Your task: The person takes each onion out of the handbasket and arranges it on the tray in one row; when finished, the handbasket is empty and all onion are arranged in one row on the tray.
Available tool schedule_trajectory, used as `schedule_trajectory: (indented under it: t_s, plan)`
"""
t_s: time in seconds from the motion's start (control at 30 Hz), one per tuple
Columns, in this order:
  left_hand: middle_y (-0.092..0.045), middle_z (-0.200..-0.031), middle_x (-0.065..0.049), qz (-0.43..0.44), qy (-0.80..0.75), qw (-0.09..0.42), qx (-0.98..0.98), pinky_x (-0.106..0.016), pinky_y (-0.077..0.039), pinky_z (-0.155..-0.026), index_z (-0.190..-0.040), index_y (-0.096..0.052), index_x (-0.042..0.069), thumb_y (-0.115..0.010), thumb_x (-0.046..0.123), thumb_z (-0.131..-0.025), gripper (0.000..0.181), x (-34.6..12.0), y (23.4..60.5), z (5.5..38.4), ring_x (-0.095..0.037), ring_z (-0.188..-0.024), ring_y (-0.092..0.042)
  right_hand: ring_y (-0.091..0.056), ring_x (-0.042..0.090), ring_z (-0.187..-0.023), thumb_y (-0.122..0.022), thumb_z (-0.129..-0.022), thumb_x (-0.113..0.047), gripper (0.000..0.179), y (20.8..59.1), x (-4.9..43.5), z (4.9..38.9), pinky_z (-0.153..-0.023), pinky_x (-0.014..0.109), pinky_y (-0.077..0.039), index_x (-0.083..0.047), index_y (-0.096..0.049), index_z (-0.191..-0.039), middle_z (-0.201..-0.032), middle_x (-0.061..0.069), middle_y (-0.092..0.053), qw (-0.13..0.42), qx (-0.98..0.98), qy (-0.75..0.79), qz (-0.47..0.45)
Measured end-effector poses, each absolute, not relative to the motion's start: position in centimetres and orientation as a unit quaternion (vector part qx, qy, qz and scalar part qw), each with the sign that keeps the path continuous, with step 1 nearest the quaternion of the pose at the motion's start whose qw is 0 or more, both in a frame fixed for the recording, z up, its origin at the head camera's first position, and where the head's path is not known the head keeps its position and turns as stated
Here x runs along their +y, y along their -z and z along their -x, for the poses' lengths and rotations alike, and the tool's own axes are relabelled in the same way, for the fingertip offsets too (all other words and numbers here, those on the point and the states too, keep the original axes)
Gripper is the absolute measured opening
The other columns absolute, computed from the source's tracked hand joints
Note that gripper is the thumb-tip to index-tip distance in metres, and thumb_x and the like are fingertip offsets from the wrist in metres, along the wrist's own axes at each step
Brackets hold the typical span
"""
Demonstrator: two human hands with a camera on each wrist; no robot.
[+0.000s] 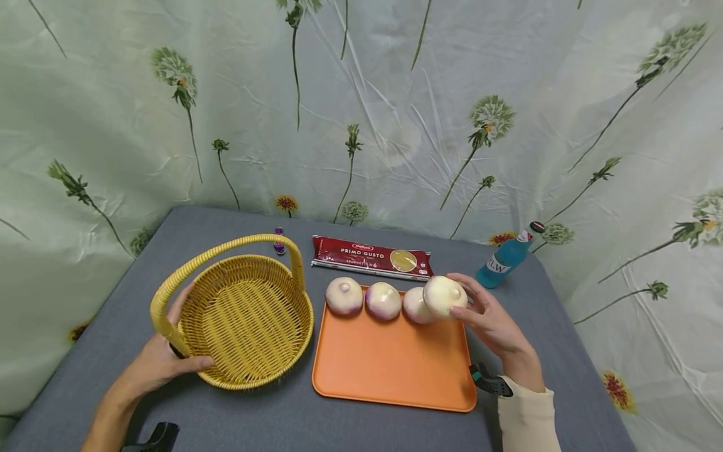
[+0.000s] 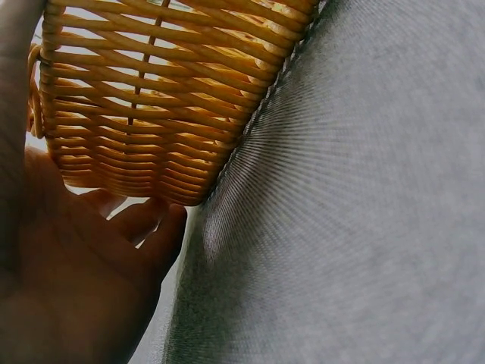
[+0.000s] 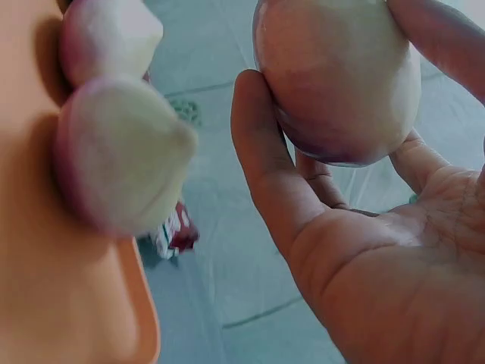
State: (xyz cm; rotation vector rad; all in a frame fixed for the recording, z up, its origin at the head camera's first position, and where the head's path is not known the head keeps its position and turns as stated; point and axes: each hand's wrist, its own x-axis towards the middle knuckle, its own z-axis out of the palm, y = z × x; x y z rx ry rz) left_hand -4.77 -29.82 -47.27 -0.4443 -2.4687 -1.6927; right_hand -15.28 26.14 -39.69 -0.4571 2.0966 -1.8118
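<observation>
A yellow woven basket [image 1: 248, 320] with an arched handle stands on the left of the table. My left hand [image 1: 155, 363] holds its left side, the thumb at the rim; in the left wrist view, fingers [image 2: 163, 239] touch the lower wall. My right hand [image 1: 494, 320] grips a white-and-purple onion [image 1: 445, 295] above the far right corner of an orange tray [image 1: 390, 370]. The right wrist view shows this onion [image 3: 337, 80] between thumb and fingers. Three similar onions line the tray's far edge: one left [image 1: 344, 296], one middle [image 1: 383, 301], one right [image 1: 416, 306], partly hidden.
Behind the tray lies a red spaghetti packet [image 1: 369, 257]. A blue bottle [image 1: 508, 257] with a white label stands tilted in view at the far right. Beyond the basket handle is a small purple object [image 1: 279, 242]. Flower-printed fabric [image 1: 390, 125] hangs behind the grey-covered table [image 1: 271, 420].
</observation>
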Motion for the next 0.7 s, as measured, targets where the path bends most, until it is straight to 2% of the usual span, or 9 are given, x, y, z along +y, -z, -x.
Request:
schedule_trajectory:
  t_s: [0.37,0.53,0.7]
  plan:
    - [-0.012,-0.165,-0.014,0.133,0.539,0.043,-0.831,-0.004,-0.026,-0.095,-0.163,0.003,0.024,-0.084,-0.004,-0.069,0.131,-29.9,47.3,4.7,0.012,-0.134,-0.025,-0.055,0.010,-0.114,-0.055,-0.102,-0.006,0.052,40.7,28.7,15.3,-0.092,0.029,-0.051,-0.017,-0.037,-0.149,-0.141,-0.003,-0.042,0.153,0.734,0.652,0.113]
    - [-0.011,-0.165,-0.015,0.130,0.536,0.043,-0.833,-0.004,-0.025,-0.096,-0.163,0.003,0.025,-0.085,-0.003,-0.069,0.132,-29.9,47.2,4.8,0.012,-0.134,-0.024,-0.055,0.008,-0.114,-0.055,-0.102,-0.009,0.050,40.9,29.3,15.4,-0.091,0.027,-0.052,-0.019,-0.038,-0.148,-0.141,-0.003,-0.037,0.145,0.737,0.653,0.096]
    - [-0.010,-0.164,-0.020,0.126,0.534,0.040,-0.835,-0.003,-0.026,-0.094,-0.162,0.004,0.025,-0.085,-0.003,-0.070,0.131,-29.9,47.0,4.8,0.013,-0.133,-0.024,-0.057,0.009,-0.112,-0.056,-0.102,-0.008,0.051,41.1,29.6,15.5,-0.089,0.027,-0.054,-0.015,-0.037,-0.148,-0.143,0.001,-0.033,0.139,0.739,0.654,0.084]
